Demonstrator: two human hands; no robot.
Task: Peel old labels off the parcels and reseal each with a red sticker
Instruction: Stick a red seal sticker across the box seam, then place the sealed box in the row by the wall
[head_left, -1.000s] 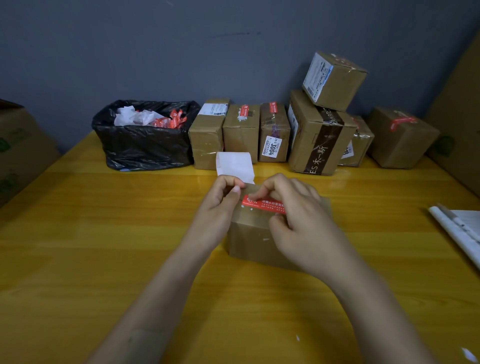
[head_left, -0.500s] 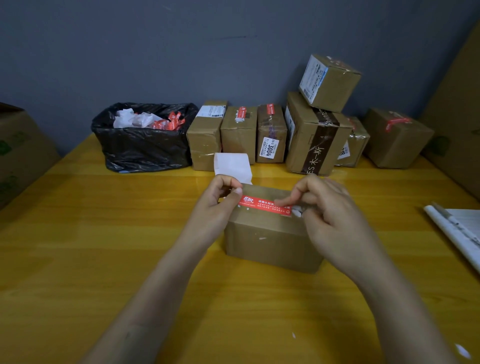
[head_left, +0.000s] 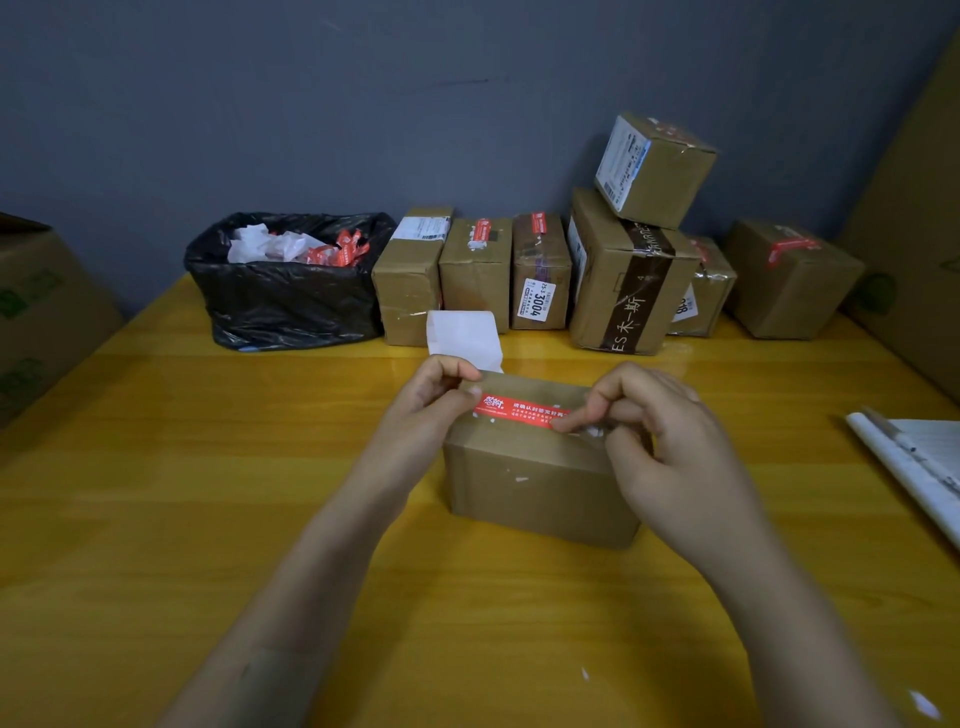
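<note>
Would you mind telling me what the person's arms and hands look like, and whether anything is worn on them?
The left forearm and right forearm are bare as far as the frame shows, with no sleeves in sight. The left hand and right hand wear no gloves, and no ring, watch or bracelet is visible.

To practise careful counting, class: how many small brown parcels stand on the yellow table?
8. Front parcel; back row beside the bin bag: first, second, third, big fourth; one stacked on it; one behind it; one far right. Others may be hidden.
</note>
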